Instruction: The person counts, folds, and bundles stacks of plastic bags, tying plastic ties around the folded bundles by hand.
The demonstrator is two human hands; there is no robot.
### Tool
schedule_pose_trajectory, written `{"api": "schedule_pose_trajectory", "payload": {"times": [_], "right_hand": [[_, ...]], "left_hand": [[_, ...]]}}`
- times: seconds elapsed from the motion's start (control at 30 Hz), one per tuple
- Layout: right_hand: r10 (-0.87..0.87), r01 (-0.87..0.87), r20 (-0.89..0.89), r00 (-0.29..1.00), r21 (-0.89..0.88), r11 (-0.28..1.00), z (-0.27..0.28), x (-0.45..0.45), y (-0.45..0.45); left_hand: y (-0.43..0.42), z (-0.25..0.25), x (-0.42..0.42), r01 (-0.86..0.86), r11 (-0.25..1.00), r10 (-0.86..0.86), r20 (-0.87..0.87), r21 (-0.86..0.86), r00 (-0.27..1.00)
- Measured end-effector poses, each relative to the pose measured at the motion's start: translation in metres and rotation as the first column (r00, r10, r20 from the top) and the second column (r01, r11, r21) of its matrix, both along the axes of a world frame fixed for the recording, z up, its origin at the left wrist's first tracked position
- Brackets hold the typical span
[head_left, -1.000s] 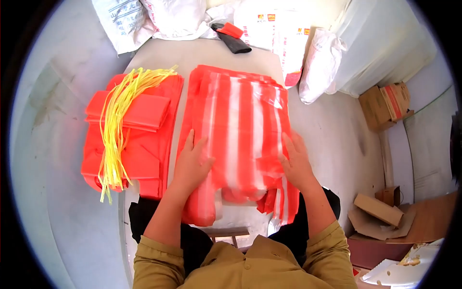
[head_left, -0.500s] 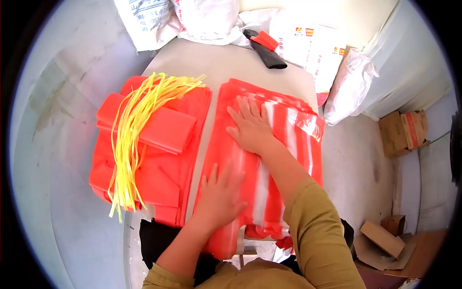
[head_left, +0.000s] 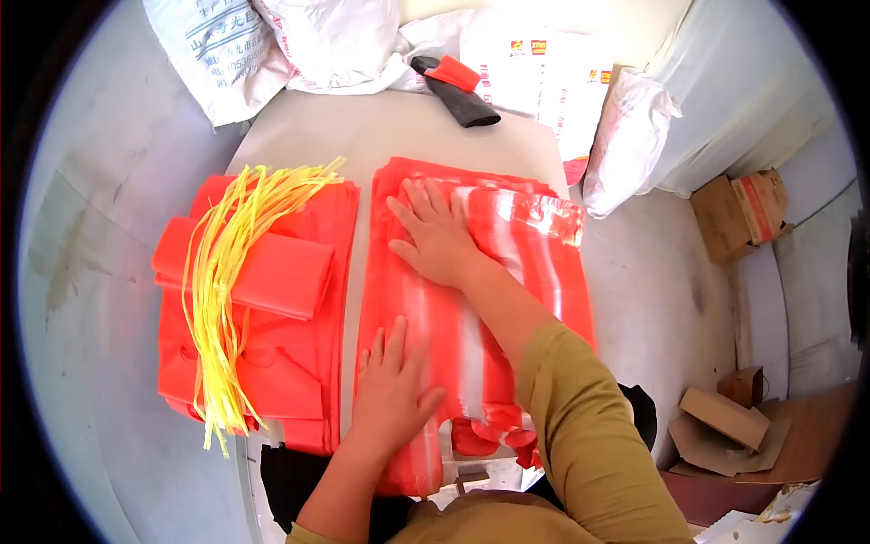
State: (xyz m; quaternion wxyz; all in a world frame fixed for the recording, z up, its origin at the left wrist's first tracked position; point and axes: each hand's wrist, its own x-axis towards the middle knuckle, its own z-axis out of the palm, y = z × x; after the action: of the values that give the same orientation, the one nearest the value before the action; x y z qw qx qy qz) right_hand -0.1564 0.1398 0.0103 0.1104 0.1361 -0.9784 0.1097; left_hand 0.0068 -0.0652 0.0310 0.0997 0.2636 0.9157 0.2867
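In front of me lies a stack of red plastic bags with pale translucent stripes (head_left: pixel 494 299). My right hand (head_left: pixel 439 236) rests flat on its upper left part, fingers spread. Lower down, my left hand (head_left: pixel 390 394) lies over the stack's left edge, its fingers apart and slightly blurred. Neither hand grips anything. To the left is a second pile of red plastic bags (head_left: pixel 281 367), with a folded red bundle (head_left: pixel 285 272) on top. A bunch of yellow plastic strips (head_left: pixel 217 299) lies across that bundle.
White printed sacks (head_left: pixel 335 41) stand along the table's far edge. A black roll with a red piece (head_left: pixel 462 100) lies near them on the table (head_left: pixel 335 127). Cardboard boxes (head_left: pixel 743 213) sit on the floor at right, with opened cardboard (head_left: pixel 725 431) lower down.
The whole view has shifted, so the table and piles appear further left. Both hands stay on the striped stack; my left hand looks less blurred and sits slightly lower against the bags.
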Motion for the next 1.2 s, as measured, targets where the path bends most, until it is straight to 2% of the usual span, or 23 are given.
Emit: {"api": "schedule_pose_trajectory", "payload": {"times": [0.07,0.17,0.27,0.37,0.5,0.6,0.73,0.83,0.93,1.03,1.13,1.2], "right_hand": [[0.023,-0.022,0.036,0.999,-0.029,0.999,0.026,0.024,0.002],[-0.007,-0.002,0.077,0.997,0.111,0.994,0.053,0.066,0.027],[-0.135,0.118,0.055,0.989,0.233,0.965,0.045,0.078,0.077],[-0.198,0.182,0.068,0.978,0.185,0.966,0.030,0.066,0.118],[-0.137,0.135,0.141,0.981,0.027,0.991,0.014,0.039,0.138],[-0.103,0.105,0.120,0.987,-0.013,0.994,0.004,0.031,0.140],[-0.123,0.120,0.152,0.981,0.027,0.992,0.019,0.033,0.131],[-0.218,0.164,0.254,0.942,0.217,0.962,0.063,0.048,0.123],[-0.392,0.375,0.099,0.915,0.156,0.914,0.054,0.062,0.144],[-0.525,0.525,-0.011,0.851,-0.014,0.851,0.010,0.064,0.195],[-0.384,0.317,-0.195,0.903,-0.304,0.899,0.009,0.072,0.215],[-0.318,0.279,-0.206,0.926,-0.195,0.940,0.030,0.104,0.194]], "left_hand": [[0.000,0.000,0.003,-0.005,1.000,0.005,-0.009,0.013,1.000],[0.000,0.001,0.005,-0.003,1.000,0.003,-0.017,0.021,1.000],[-0.001,-0.003,0.005,0.011,1.000,-0.011,-0.057,0.002,0.998],[-0.001,-0.001,0.004,0.012,1.000,-0.013,-0.034,-0.005,0.999],[0.000,-0.001,0.002,-0.001,1.000,0.001,-0.002,-0.005,1.000],[0.001,-0.003,0.000,-0.010,1.000,0.010,0.020,0.008,1.000],[0.003,-0.003,-0.001,-0.008,1.000,0.008,0.009,-0.001,1.000],[0.001,-0.006,0.000,-0.007,1.000,0.008,-0.015,0.029,1.000],[0.000,-0.005,0.003,-0.012,1.000,0.012,-0.032,0.005,0.999],[0.002,-0.001,-0.001,0.010,1.000,-0.011,-0.043,-0.024,0.999],[0.001,0.001,-0.003,0.017,1.000,-0.017,-0.017,0.021,1.000],[0.001,0.002,-0.004,0.008,0.997,-0.007,-0.016,0.075,1.000]]}}
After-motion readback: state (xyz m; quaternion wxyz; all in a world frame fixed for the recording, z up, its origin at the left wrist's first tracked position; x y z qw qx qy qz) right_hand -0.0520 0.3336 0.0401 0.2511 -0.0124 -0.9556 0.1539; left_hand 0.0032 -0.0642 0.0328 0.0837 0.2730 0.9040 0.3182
